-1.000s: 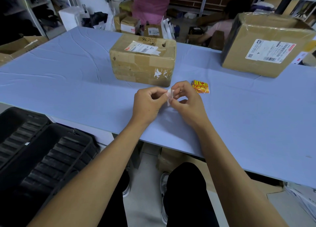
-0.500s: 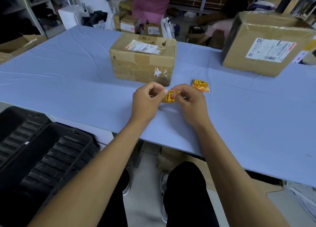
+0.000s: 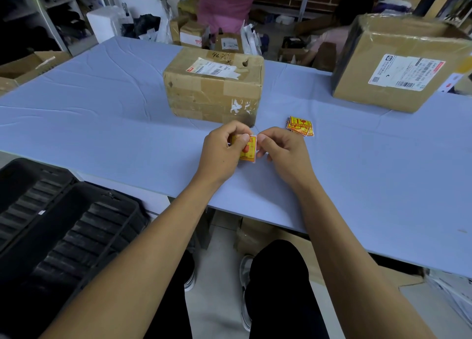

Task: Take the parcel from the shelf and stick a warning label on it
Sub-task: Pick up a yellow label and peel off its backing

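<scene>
Soft, even overhead light falls on the blue table [image 3: 102, 114], pale and without glare; shadows under the cardboard boxes [image 3: 214, 88] are faint; the shelves [image 3: 38, 19] at far left sit dim; wide-angle distortion bows the table edges and stretches the forearms; the background is slightly blurred.

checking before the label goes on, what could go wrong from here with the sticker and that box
1. Both hands, left hand and right hand, pinch the small sticker at its edges; once peeled it may curl and stick to itself or a finger.
2. The box is covered in wrinkled tape and torn residue; a label pressed there may not hold flat.
3. It could cover the shipping label on top.
</scene>
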The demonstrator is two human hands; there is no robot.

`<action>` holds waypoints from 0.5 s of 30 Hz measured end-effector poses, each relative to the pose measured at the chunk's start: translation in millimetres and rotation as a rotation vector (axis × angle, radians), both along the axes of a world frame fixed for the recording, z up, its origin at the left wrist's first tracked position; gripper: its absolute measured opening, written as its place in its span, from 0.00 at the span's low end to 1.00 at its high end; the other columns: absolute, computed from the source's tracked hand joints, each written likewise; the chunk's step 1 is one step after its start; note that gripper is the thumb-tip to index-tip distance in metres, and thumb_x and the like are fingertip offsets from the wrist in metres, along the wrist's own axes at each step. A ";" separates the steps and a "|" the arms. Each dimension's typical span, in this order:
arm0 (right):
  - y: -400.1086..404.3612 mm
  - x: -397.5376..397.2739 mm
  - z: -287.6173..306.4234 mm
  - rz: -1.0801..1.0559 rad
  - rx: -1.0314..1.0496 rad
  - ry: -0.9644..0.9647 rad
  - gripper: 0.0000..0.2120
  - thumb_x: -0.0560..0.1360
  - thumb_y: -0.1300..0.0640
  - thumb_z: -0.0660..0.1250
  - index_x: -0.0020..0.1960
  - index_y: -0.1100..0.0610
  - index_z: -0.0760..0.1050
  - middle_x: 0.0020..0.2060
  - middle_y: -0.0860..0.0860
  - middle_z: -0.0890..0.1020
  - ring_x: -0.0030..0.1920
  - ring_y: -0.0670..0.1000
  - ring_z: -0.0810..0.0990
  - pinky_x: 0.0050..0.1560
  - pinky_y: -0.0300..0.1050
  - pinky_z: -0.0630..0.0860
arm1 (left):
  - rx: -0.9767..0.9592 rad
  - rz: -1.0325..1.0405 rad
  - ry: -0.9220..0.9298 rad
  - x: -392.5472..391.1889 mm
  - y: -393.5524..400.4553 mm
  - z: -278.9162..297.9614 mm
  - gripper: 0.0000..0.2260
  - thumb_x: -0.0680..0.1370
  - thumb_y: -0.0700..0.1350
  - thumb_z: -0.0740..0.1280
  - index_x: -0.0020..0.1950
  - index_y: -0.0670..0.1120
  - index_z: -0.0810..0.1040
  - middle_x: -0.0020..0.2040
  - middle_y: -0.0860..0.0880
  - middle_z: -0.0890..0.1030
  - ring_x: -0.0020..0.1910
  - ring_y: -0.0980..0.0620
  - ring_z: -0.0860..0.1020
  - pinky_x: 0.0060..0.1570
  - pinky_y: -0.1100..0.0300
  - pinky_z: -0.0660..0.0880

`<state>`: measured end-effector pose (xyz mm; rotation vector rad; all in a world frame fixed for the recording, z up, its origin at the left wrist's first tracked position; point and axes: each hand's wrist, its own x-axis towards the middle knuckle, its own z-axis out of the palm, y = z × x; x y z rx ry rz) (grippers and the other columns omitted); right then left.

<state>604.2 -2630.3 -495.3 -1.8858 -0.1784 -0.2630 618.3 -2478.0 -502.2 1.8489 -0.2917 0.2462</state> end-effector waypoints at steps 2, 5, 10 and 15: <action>-0.1 0.2 0.7 0.009 0.023 0.021 0.09 0.78 0.65 0.63 0.43 0.63 0.80 0.32 0.48 0.81 0.32 0.40 0.79 0.37 0.32 0.72 | 0.011 -0.009 0.007 0.2 0.1 -0.7 0.06 0.78 0.39 0.66 0.45 0.48 0.81 0.39 0.54 0.80 0.38 0.56 0.77 0.40 0.61 0.75; 1.0 -0.3 1.9 0.011 0.027 0.045 0.09 0.78 0.66 0.62 0.42 0.62 0.79 0.31 0.50 0.81 0.31 0.40 0.79 0.36 0.33 0.72 | 0.046 -0.010 -0.009 -0.1 -0.9 -0.2 0.05 0.78 0.40 0.66 0.46 0.47 0.81 0.38 0.55 0.79 0.37 0.58 0.76 0.39 0.65 0.73; 0.6 0.7 1.1 0.015 0.008 0.045 0.09 0.77 0.64 0.63 0.40 0.59 0.80 0.30 0.50 0.81 0.31 0.45 0.78 0.36 0.41 0.72 | 0.057 0.007 -0.004 -1.2 -1.4 0.3 0.04 0.78 0.40 0.67 0.47 0.46 0.82 0.39 0.55 0.80 0.38 0.59 0.75 0.38 0.70 0.69; -0.9 0.5 0.9 0.011 0.004 0.050 0.09 0.78 0.64 0.63 0.42 0.62 0.80 0.32 0.50 0.81 0.31 0.42 0.79 0.35 0.37 0.72 | 0.114 0.077 -0.053 -0.5 -3.1 -0.6 0.06 0.76 0.43 0.70 0.52 0.48 0.79 0.52 0.49 0.77 0.51 0.53 0.76 0.49 0.67 0.70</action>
